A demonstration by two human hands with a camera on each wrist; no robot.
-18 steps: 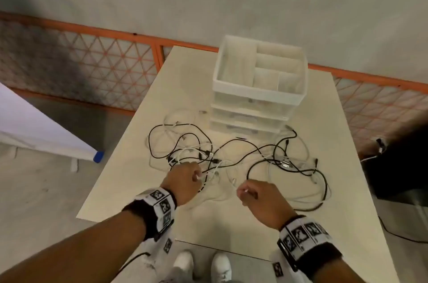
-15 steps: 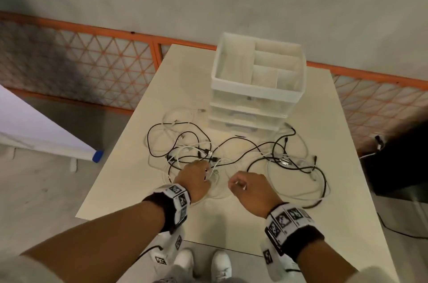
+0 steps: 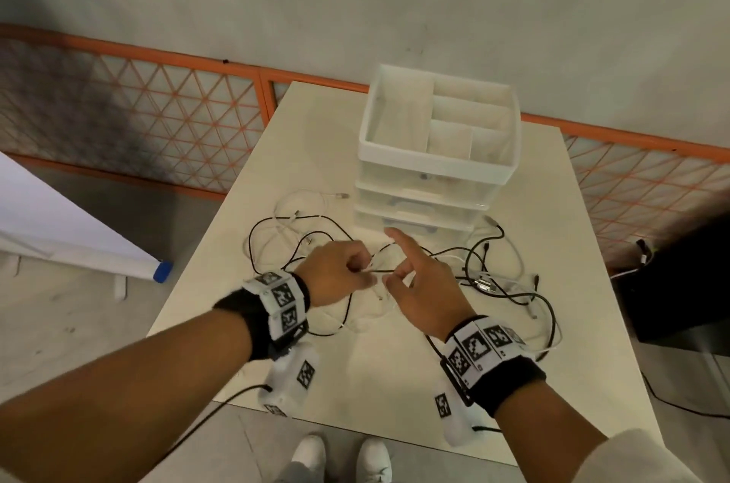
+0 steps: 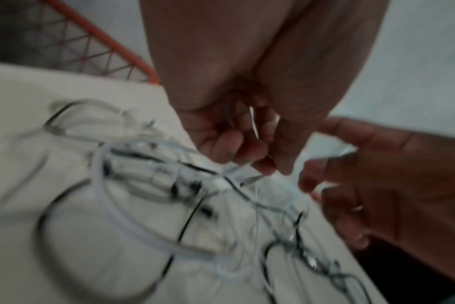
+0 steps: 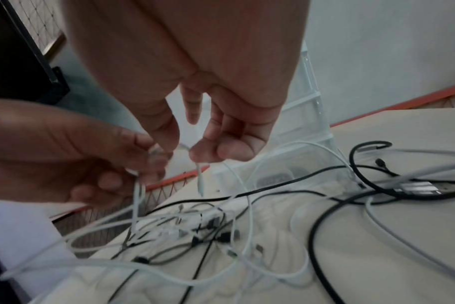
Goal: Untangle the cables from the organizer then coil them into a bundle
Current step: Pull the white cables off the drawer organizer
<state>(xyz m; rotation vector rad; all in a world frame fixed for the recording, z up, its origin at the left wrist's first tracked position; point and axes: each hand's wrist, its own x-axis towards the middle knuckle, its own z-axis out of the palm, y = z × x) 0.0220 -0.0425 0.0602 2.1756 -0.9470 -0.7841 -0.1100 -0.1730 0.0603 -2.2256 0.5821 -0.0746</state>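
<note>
A tangle of black and white cables (image 3: pixel 490 277) lies spread on the table in front of a white drawer organizer (image 3: pixel 434 151). My left hand (image 3: pixel 339 269) is raised above the tangle, its fingers curled and pinching a thin white cable (image 5: pixel 137 197) that hangs down from it. My right hand (image 3: pixel 418 281) faces it, thumb and middle finger pinching the end of the white cable (image 5: pixel 200 181), with its plug dangling and the index finger pointing out. In the left wrist view the left fingers (image 4: pixel 237 144) close on the white strand above blurred cables (image 4: pixel 148 185).
The cream table (image 3: pixel 324 151) stands against an orange mesh fence (image 3: pixel 158 119). A dark object (image 3: pixel 679 285) sits off the right edge, and a white board with a blue cap (image 3: pixel 162 271) to the left. My shoes (image 3: pixel 343 459) show below the near edge.
Both hands have lifted off the tabletop and come together, raising a white cable between them. The right index finger has stretched out.
</note>
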